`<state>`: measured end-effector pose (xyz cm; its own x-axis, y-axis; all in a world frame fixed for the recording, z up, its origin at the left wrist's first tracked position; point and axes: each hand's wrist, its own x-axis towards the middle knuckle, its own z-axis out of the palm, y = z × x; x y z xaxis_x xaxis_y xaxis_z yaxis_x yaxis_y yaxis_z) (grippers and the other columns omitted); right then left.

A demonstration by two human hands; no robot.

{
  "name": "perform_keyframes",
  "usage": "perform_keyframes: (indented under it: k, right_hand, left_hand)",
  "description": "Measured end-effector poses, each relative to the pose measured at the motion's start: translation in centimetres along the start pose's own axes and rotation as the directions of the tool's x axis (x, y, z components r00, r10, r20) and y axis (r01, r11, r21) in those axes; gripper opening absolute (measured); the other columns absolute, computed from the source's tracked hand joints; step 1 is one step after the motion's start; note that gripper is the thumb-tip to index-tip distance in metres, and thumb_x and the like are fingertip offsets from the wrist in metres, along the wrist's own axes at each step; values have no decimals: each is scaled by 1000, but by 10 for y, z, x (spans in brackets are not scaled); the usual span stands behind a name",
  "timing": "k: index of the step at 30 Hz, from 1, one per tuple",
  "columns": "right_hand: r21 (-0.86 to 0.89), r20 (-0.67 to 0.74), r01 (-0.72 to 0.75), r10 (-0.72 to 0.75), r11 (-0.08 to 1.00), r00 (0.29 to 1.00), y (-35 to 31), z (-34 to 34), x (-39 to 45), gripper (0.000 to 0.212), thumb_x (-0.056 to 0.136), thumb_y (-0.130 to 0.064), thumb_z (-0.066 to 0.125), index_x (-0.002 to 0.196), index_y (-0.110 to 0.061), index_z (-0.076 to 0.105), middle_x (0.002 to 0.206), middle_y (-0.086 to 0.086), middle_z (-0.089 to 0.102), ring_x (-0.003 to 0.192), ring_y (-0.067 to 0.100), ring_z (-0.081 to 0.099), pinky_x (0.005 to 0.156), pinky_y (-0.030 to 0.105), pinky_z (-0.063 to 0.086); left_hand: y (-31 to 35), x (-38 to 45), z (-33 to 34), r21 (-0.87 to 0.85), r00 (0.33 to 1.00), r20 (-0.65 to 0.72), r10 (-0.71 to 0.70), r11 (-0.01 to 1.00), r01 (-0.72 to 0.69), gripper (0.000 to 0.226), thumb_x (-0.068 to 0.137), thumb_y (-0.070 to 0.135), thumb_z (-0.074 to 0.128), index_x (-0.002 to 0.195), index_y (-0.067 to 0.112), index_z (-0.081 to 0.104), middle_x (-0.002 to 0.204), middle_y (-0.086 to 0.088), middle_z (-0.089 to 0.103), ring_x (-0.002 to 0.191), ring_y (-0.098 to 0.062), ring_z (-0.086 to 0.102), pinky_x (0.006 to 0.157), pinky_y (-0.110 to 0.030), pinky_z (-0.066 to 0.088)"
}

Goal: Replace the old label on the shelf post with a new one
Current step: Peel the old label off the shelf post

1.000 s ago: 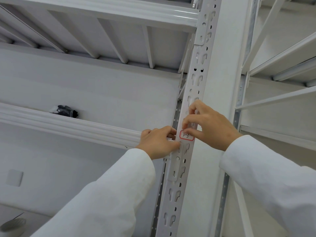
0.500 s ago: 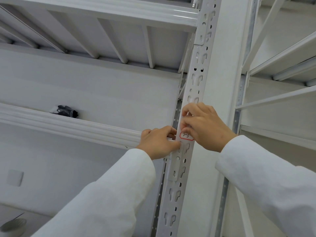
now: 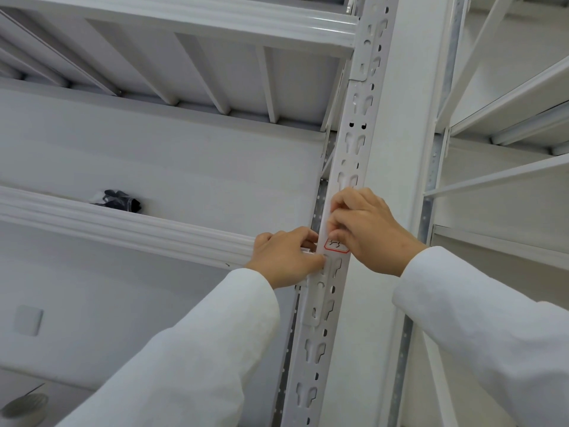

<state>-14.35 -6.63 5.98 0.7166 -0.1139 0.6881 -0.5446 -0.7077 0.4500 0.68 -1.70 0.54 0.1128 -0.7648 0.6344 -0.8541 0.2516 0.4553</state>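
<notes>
Since the earlier frames, my right hand (image 3: 371, 231) has curled its fingers down over the label (image 3: 336, 244), where a second ago the index finger stretched up along the shelf post (image 3: 354, 143); my left hand (image 3: 286, 257) has not shifted. Right fingertips now bunch narrowly at the label's upper right part, touching it; whether they pinch a lifted corner or only press on it, I cannot tell. Left fingers wrap closed around the post's left edge, just beside the label, bracing it. That label, red-bordered with dark handwriting, sits flat on the post's slotted front face, where the shelf beam (image 3: 123, 224) meets the post. I judge this to be either the peeling of the old label or the pressing down of the new one; which one, the view does not settle. If peeling, work one corner free with a nail and draw it back low and slowly so the paper does not tear. If pressing, rub from the centre outward.
</notes>
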Motion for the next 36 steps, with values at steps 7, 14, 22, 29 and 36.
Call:
perform_keyframes:
  k: [7,14,22,29,36]
  right_hand:
    - [-9,8,17,-17,1000,1000,2,-15,3,9,75,-28,72,82,-24,70,101,-3,51,86,10,36,81,26,24]
    - [-122,38,82,-78,989,996,1,-18,3,6,73,-28,73,79,-28,71,103,0,56,91,19,47,81,30,26]
    - [-213,11,116,-117,970,993,-2,-13,3,4,72,-24,63,70,-25,66,98,2,60,87,26,56,82,41,41]
    - [-149,7,89,-89,985,996,4,-4,2,10,75,-16,66,75,-24,61,104,1,55,95,17,36,92,35,24]
    - [-85,41,70,-67,994,997,5,-6,2,5,78,-15,66,78,-20,64,107,0,54,97,22,42,92,28,17]
  left_hand:
    - [-1,0,1,-4,1000,4,2,1000,-2,34,85,43,49,118,35,53,120,17,63,119,-8,48,97,-25,15]
    - [0,0,0,8,1000,5,7,1000,-7,34,85,42,48,119,35,53,121,17,63,120,-9,48,96,-25,15]
    - [-1,0,1,14,1000,-2,6,1000,-6,34,85,43,48,118,35,52,121,18,63,120,-9,48,95,-24,15]
    - [0,1,1,20,1000,-6,10,1000,-10,34,85,43,48,117,34,53,121,17,63,119,-10,49,96,-25,16]
    - [-1,0,1,23,1000,-10,12,1000,-12,33,85,44,49,117,35,53,120,17,63,119,-10,49,99,-27,17]
